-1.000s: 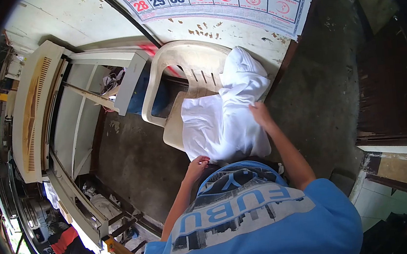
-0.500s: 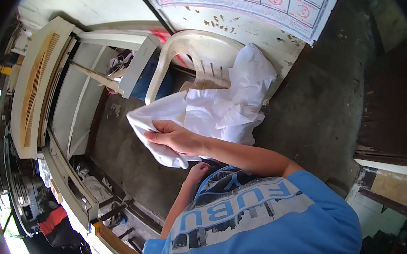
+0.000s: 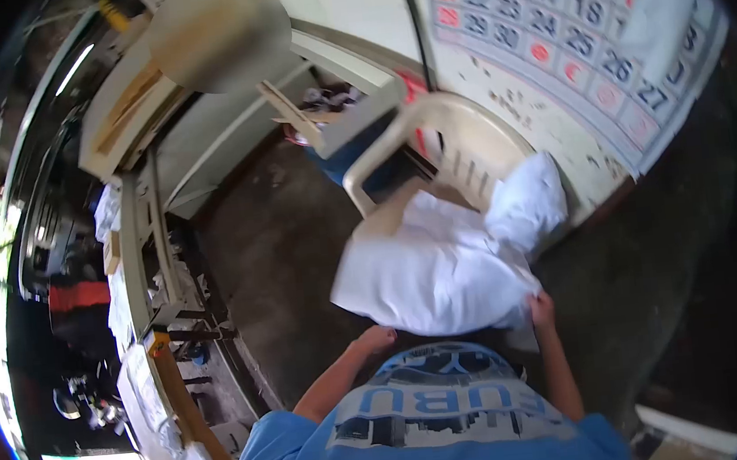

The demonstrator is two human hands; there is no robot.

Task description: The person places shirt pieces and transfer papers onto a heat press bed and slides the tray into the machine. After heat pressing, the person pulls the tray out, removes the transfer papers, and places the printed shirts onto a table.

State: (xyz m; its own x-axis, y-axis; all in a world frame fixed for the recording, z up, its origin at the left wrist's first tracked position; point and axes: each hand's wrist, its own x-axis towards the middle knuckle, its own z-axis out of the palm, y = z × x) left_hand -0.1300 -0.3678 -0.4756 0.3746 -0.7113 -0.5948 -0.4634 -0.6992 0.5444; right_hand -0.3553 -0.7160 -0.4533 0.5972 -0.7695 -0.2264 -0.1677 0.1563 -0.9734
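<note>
Peeling pale paint marks the wall [image 3: 511, 101] behind a beige plastic chair [image 3: 456, 128] with a curved, slotted back. Smooth white cloth [image 3: 443, 267], softly creased, covers much of the seat and spills past its near edge, its rounded, bunched end by the right armrest side. The right hand [image 3: 542, 306] pinches the near right corner; the left hand [image 3: 377, 339] curls just beside the lower edge, its grip unclear.

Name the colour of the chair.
Beige or cream plastic chair, plain; shows best in the head view, the only one.
</note>
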